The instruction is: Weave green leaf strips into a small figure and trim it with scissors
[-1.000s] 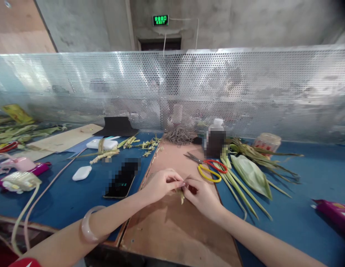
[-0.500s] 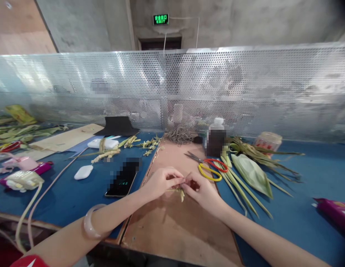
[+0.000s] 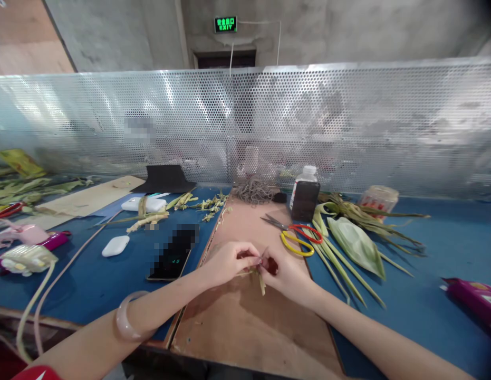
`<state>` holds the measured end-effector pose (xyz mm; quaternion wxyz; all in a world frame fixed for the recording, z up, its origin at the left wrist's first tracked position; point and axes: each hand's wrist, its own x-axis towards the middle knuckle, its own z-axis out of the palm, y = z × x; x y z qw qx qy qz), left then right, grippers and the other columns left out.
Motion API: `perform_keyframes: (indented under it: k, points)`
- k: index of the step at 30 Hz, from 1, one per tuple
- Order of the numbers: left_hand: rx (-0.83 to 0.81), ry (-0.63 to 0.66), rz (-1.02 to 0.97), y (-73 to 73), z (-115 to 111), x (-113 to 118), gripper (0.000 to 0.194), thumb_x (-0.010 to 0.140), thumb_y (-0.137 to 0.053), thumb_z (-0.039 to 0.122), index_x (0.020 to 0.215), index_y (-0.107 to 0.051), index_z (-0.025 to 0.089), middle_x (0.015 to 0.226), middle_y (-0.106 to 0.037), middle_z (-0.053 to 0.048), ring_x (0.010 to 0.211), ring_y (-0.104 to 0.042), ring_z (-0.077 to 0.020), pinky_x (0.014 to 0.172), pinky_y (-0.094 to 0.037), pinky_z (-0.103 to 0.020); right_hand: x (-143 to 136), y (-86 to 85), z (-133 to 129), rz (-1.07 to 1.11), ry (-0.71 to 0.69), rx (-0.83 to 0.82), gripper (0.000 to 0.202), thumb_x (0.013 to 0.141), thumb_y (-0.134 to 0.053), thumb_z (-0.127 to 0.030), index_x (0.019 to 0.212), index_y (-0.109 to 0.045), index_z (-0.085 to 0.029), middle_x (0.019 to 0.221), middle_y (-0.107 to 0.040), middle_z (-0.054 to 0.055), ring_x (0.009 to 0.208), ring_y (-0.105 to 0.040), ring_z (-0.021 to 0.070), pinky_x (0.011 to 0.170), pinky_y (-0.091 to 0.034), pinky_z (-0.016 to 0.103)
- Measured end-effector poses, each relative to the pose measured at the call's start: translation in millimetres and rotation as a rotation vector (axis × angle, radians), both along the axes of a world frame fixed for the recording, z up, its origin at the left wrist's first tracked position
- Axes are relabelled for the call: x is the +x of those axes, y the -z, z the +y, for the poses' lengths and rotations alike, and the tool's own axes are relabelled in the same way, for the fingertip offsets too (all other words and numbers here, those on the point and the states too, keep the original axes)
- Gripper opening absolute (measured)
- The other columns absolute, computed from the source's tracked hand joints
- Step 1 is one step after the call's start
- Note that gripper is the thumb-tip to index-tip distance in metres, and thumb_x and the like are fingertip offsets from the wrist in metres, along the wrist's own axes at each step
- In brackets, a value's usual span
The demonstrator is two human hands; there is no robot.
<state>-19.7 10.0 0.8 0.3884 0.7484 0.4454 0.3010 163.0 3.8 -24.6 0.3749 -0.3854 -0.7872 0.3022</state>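
Note:
Over the wooden board, my left hand (image 3: pixel 228 264) and my right hand (image 3: pixel 287 274) meet at the fingertips. Both pinch a narrow pale-green leaf strip (image 3: pixel 262 285); one end hangs below my fingers, and a thin piece sticks out under the left hand. The fingertips hide the middle of it. Scissors (image 3: pixel 296 241) with one red and one yellow handle loop lie just beyond my right hand, blades pointing away to the left. Long green leaf strips (image 3: pixel 344 264) and a broad pale husk leaf (image 3: pixel 358 247) rest to the right of it.
A phone (image 3: pixel 174 256) and a white earbud case (image 3: pixel 115 246) lie left of the board (image 3: pixel 245 338). Behind stand a dark bottle (image 3: pixel 304 195), a heap of grey cord (image 3: pixel 253 190) and a clear jar (image 3: pixel 379 199). A perforated metal screen (image 3: pixel 190 126) closes off the back.
The hanging end of the leaf strip has swung slightly right and reaches a little lower. My fingers have shifted slightly, still pinched together. The whole view has moved slightly.

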Motion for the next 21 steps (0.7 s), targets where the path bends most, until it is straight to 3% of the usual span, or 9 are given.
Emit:
perform_keyframes:
  k: [10, 14, 21]
  points:
    - [0.014, 0.023, 0.041, 3.7, 5.0, -2.4, 0.023, 0.079, -0.059, 0.039, 0.081, -0.067, 0.018, 0.07, -0.063, -0.002, 0.067, -0.056, -0.0156, 0.061, -0.04, -0.024, 0.5, 5.1, 3.8, -0.022, -0.04, -0.015, 0.012, 0.078, -0.054, -0.018, 0.071, -0.045, -0.019, 0.061, -0.045, -0.005, 0.053, -0.04, 0.0094, 0.049, -0.033, 0.021]
    - [-0.051, 0.048, -0.03, 1.7, 5.7, -2.1, 0.021, 0.079, -0.059, 0.036, 0.079, -0.065, 0.016, 0.07, -0.061, -0.001, 0.067, -0.055, -0.015, 0.062, -0.04, -0.024, -0.8, 3.3, 5.0, -0.016, -0.019, -0.005, 0.01, 0.079, -0.055, -0.022, 0.073, -0.047, -0.019, 0.062, -0.048, -0.004, 0.053, -0.043, 0.0103, 0.049, -0.036, 0.022]
    - [-0.105, 0.085, -0.129, -1.4, 8.1, -1.1, 0.021, 0.08, -0.059, 0.037, 0.079, -0.062, 0.016, 0.065, -0.056, 0.001, 0.06, -0.051, -0.0119, 0.056, -0.037, -0.022, -1.2, 1.9, 4.3, -0.023, -0.001, 0.072, 0.012, 0.081, -0.051, -0.017, 0.07, -0.055, -0.019, 0.062, -0.051, -0.002, 0.057, -0.044, 0.0124, 0.053, -0.034, 0.024]
